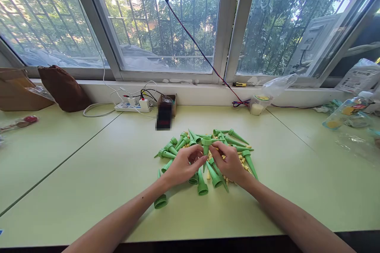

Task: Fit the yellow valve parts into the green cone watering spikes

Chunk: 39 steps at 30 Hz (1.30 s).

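A pile of green plastic cones (237, 142) mixed with small yellow pieces (245, 161) lies on the pale green table (89, 166). Over the pile, my left hand (184, 165) and my right hand (228, 162) meet. Both pinch one green cone part (206, 144) between their fingertips, held a little above the heap. More cones lie under and in front of my hands, among them one near my left wrist (160, 201).
A power strip (132, 106) with plugs and cables, and a small dark box (165, 115), sit at the back by the window sill. A brown bag (63, 89) and a cardboard box (18, 95) stand at the left. Plastic bags (353, 114) and a small jar (257, 104) are at the right.
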Motion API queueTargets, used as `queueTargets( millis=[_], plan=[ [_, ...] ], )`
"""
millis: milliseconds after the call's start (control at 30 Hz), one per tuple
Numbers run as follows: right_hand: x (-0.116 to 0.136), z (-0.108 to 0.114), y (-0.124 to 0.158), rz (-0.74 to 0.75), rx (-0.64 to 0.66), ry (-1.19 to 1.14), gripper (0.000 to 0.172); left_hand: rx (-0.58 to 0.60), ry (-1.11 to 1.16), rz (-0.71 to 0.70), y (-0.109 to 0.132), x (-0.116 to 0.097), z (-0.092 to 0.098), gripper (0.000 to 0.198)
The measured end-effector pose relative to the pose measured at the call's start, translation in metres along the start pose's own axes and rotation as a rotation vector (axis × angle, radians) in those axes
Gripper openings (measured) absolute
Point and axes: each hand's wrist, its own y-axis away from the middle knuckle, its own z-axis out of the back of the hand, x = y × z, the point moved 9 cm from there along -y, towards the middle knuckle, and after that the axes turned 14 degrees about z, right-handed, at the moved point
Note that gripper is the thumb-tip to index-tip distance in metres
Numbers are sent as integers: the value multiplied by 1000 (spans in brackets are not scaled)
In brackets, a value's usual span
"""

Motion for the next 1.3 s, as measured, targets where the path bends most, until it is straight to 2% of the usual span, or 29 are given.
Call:
queueTargets(
  millis=[733,1300],
  plan=[
    [2,-5,-2,26,70,-1,25,-35,-67,-16,-1,1,0,29],
    [6,-8,-2,39,107,-13,17,-45,-95,-36,-1,-1,1,22]
  ],
)
